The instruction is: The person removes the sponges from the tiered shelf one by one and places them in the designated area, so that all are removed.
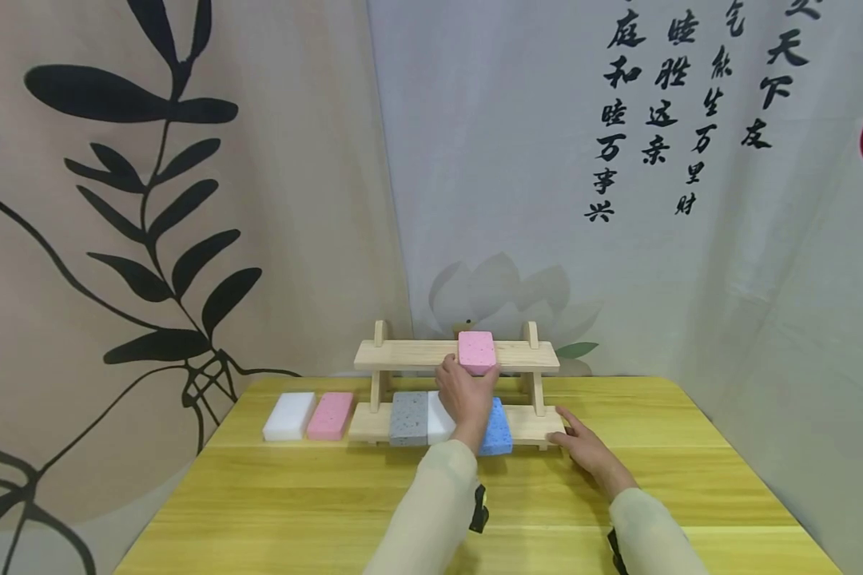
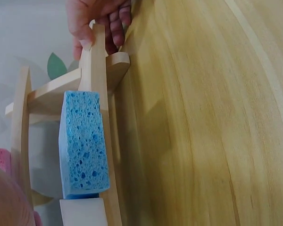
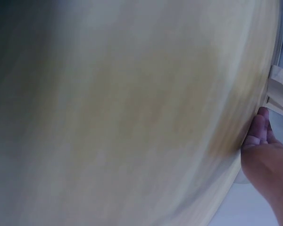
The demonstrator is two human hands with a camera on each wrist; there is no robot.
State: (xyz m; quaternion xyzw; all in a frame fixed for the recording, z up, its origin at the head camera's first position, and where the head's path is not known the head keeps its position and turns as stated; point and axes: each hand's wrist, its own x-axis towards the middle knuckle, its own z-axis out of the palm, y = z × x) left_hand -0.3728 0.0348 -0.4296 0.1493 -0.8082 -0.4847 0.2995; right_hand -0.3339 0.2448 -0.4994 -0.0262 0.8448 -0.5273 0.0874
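Observation:
My left hand (image 1: 466, 397) pinches the lower part of a pink sponge (image 1: 477, 351) at the upper board of a two-tier wooden rack (image 1: 410, 354). My right hand (image 1: 591, 453) grips the right end of the rack's lower board; in the left wrist view its thumb lies on one face of the board, fingers on the other side. On the lower board stand a grey sponge (image 1: 408, 418), a white sponge (image 1: 440, 419) and a blue sponge (image 2: 85, 141). The left forearm hides part of the white and blue ones.
On the wooden table (image 1: 259, 503), left of the rack, lie another white sponge (image 1: 289, 416) and another pink sponge (image 1: 331, 415). A printed cloth (image 1: 316, 200) with leaves and writing hangs behind the table.

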